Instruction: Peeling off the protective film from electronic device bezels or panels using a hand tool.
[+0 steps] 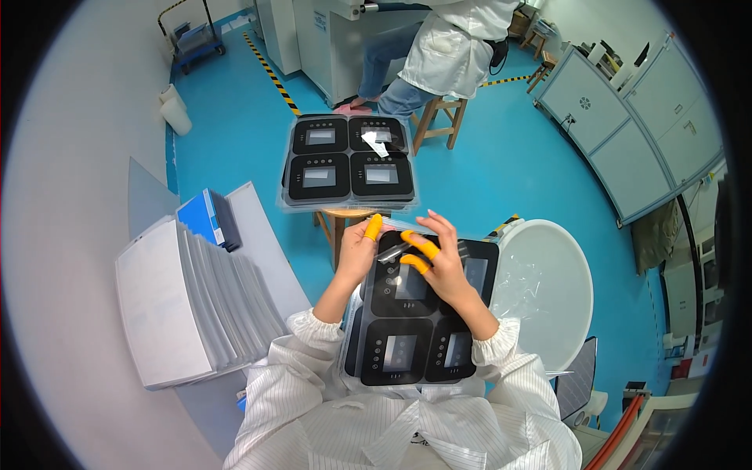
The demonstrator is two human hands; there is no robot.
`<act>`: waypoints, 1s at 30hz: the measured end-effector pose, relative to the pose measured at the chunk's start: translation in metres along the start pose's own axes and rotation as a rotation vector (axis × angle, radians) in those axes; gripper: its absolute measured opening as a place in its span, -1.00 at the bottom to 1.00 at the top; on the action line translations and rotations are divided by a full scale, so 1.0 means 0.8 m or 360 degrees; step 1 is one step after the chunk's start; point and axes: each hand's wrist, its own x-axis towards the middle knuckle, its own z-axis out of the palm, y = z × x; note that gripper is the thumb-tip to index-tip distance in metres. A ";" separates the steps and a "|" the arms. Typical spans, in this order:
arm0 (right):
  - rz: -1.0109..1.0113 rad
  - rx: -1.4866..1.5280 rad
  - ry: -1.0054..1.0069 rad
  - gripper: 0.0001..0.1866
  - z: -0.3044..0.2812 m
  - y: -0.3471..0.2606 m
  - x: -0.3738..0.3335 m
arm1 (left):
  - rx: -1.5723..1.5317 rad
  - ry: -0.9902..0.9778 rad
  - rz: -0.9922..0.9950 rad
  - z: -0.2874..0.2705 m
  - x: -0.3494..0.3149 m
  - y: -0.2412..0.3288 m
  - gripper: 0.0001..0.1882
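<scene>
Orange finger cots keep both hands clean as the left hand (pixel 359 254) and right hand (pixel 442 262) pinch a clear film strip (pixel 401 249) off the black four-panel tray (pixel 419 309) resting on the lap.

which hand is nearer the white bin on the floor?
Right. The right hand rests on the near tray of black panels, on the side next to the white bin. The left hand sits at the tray's far-left corner.

Head camera — looking steeply down, close above lap.
</scene>
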 end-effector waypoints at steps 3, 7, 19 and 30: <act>-0.0192 0.0026 -0.0056 -0.67 0.008 0.002 0.005 | 0.0016 -0.0076 0.0004 0.009 0.003 0.006 -0.73; -0.0190 0.0195 -0.0278 -0.75 0.002 -0.001 -0.008 | -0.0182 0.0148 -0.0256 -0.005 0.018 0.003 -0.79; 0.1404 0.0936 0.1655 -0.75 -0.350 0.257 -0.333 | -0.0692 0.0910 -0.0029 -0.262 0.108 0.070 -0.71; 0.1103 -0.1754 0.1021 -0.49 -0.243 0.249 -0.448 | -0.1699 0.0944 0.0254 -0.174 0.179 0.015 -0.70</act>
